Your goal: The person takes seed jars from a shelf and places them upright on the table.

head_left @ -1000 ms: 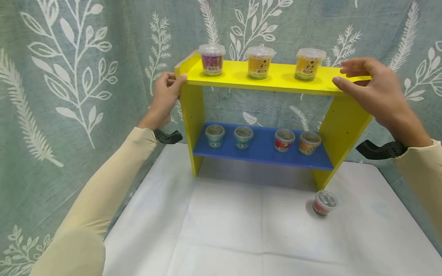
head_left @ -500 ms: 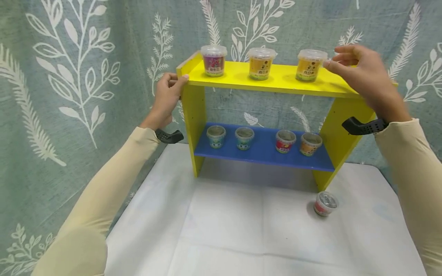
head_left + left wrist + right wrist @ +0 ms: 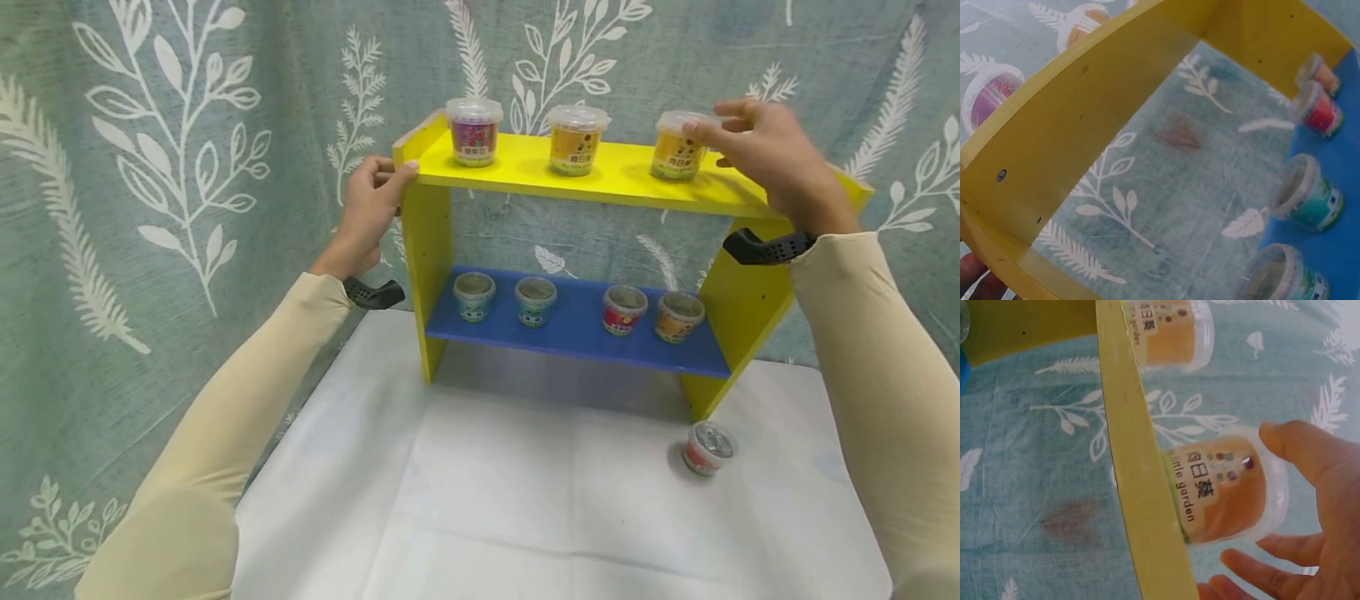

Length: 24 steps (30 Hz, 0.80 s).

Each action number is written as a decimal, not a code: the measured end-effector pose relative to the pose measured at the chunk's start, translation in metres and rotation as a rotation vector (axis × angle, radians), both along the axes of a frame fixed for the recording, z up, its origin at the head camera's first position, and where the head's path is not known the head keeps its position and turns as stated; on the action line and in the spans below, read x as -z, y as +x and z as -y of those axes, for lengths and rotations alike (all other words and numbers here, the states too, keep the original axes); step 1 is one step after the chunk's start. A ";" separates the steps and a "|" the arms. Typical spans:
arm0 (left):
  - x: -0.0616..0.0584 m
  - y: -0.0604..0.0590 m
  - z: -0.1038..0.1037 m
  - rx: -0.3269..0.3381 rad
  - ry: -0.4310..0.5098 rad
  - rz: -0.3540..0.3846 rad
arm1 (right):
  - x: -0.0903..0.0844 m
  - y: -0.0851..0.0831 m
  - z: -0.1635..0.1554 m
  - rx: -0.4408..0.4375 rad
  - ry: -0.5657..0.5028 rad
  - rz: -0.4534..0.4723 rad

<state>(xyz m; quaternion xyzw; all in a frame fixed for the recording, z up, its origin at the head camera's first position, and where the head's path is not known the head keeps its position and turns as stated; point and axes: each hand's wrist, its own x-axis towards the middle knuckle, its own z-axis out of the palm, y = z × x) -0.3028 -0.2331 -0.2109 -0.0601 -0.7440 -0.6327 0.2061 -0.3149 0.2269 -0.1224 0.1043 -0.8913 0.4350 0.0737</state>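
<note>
Clock face centred on the shelf unit (image 3: pixel 738 283), head view. Nearest on the white tabletop (image 3: pixel 495 500): a loose pink-red cup (image 3: pixel 709 448) at 5 o'clock. Up on the blue board (image 3: pixel 577 321): two teal cups (image 3: pixel 536 302) around 8, red cup (image 3: pixel 624 311) near 6, orange cup (image 3: pixel 679 317) at 4. Top board: purple cup (image 3: pixel 474 133) at 10, a yellow cup (image 3: pixel 577 142) past 11, its twin, the right yellow cup (image 3: pixel 677 146), at 1. Left hand (image 3: pixel 371 200), between 9 and 10, grips the unit's top corner. Right hand (image 3: pixel 780 154), at 2, has thumb and fingers around the twin's lid; can't tell if it's actually grasping. Furthest back, leafy green curtain (image 3: pixel 300 83).
</note>
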 end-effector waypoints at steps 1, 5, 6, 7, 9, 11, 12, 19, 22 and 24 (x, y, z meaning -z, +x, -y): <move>0.000 0.000 -0.001 0.001 0.001 -0.001 | 0.000 -0.001 -0.001 -0.003 0.004 0.011; 0.001 0.000 -0.002 0.006 -0.004 0.004 | 0.003 -0.006 -0.004 -0.035 -0.016 0.030; 0.001 0.000 -0.002 0.008 -0.007 0.004 | 0.003 -0.006 -0.005 -0.046 -0.022 0.032; 0.001 0.000 -0.002 0.012 -0.006 0.004 | 0.004 -0.007 -0.005 -0.060 -0.032 0.033; 0.002 0.000 -0.002 0.015 -0.006 0.003 | 0.005 -0.008 -0.006 -0.086 -0.053 0.032; 0.003 0.000 -0.002 0.016 -0.010 0.001 | 0.005 -0.009 -0.006 -0.104 -0.073 0.037; 0.003 0.000 -0.001 0.016 -0.011 0.001 | 0.005 -0.009 -0.006 -0.110 -0.080 0.040; 0.001 0.001 0.000 0.020 -0.015 -0.006 | 0.004 -0.010 -0.005 -0.116 -0.078 0.025; 0.001 0.002 0.001 0.012 -0.023 -0.004 | 0.003 -0.010 -0.004 -0.110 -0.085 0.009; 0.000 0.002 0.001 0.007 -0.026 -0.003 | 0.003 -0.008 -0.003 -0.105 -0.093 0.001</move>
